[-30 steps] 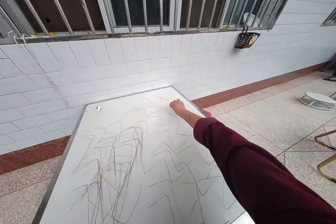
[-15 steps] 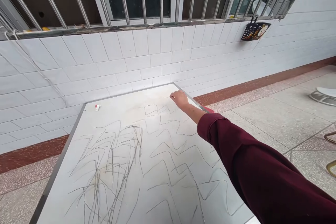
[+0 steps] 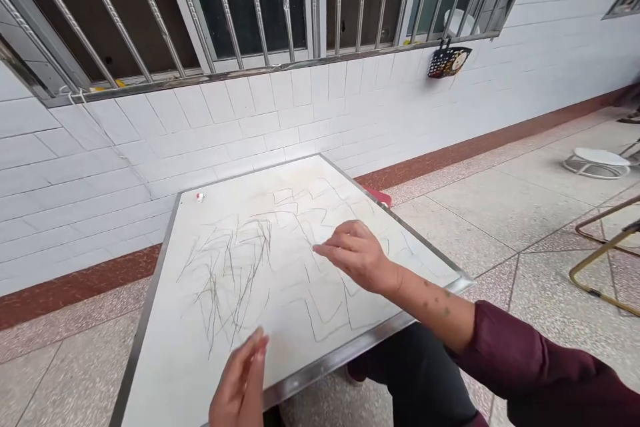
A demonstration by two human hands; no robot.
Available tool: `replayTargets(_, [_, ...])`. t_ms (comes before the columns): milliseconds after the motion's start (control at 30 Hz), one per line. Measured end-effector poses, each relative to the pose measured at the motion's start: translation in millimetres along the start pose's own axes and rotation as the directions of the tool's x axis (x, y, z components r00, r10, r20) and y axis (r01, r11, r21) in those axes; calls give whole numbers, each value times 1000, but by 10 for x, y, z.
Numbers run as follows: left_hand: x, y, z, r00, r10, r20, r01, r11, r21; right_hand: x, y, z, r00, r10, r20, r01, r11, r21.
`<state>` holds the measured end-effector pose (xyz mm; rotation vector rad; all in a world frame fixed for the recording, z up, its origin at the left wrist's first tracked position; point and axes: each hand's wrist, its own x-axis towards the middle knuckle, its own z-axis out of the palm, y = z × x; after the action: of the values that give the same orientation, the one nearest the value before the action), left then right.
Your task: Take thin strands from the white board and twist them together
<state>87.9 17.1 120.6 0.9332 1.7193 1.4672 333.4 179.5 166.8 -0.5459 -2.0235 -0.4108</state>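
Thin dark bent wires or strands [image 3: 245,280] lie scattered over a white metal-edged table [image 3: 165,353], tangled on the left and more spread out on the right. Over the right half of the tabletop is my right hand [image 3: 356,255], its fingertips pinched together; whatever they grip is too small to make out. My left hand [image 3: 241,380] is at the near edge of the table, thumb and fingers close together, with anything between them too small to see. A small red-and-white object [image 3: 201,197] sits near the table's far left corner.
Behind the table stands a white tiled wall [image 3: 225,127] with a barred window above. A dark basket [image 3: 449,61] hangs from the bars. On the right floor are a white stool [image 3: 600,159] and a gold metal frame [image 3: 580,273]. Something red [image 3: 377,196] shows beyond the table's right edge.
My right hand has come back from the table's far corner toward me. My left hand has entered at the bottom. The view has shifted, showing my legs and more floor on the right.
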Motion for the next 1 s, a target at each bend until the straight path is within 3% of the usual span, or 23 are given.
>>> replayTargets(100, [18, 295, 247, 972, -68, 227, 130, 954, -271, -23, -545, -248, 980, -137, 146, 127, 989, 75])
replayTargets(233, [-50, 425, 369, 975, -45, 219, 138, 891, -432, -43, -910, -429, 927, -266, 265, 237, 962, 138])
replayTargets(467, [-379, 386, 275, 972, -82, 220, 185, 843, -506, -189, -1201, -417, 945, -218, 245, 182, 970, 161])
replayTargets(700, [-451, 347, 238, 974, -43, 224, 145, 876, -461, -262, -1313, -388, 957, -192, 218, 156, 973, 172])
replayTargets(767, [-451, 334, 234, 975, -31, 218, 133, 874, -468, -299, -1321, -406, 976, -119, 182, 88, 982, 166])
replayTargets(867, [-449, 334, 232, 983, -18, 180, 106, 865, -490, -379, -1360, -445, 984, 175, 32, -178, 973, 146])
replayTargets(933, [-451, 341, 232, 987, -14, 163, 93, 866, -490, -433, -1403, -464, 920, 387, -68, -370, 912, 175])
replayTargets(1000, [-456, 348, 234, 987, -15, 158, 91, 869, -486, -476, -1448, -468, 839, 539, -81, -506, 825, 252])
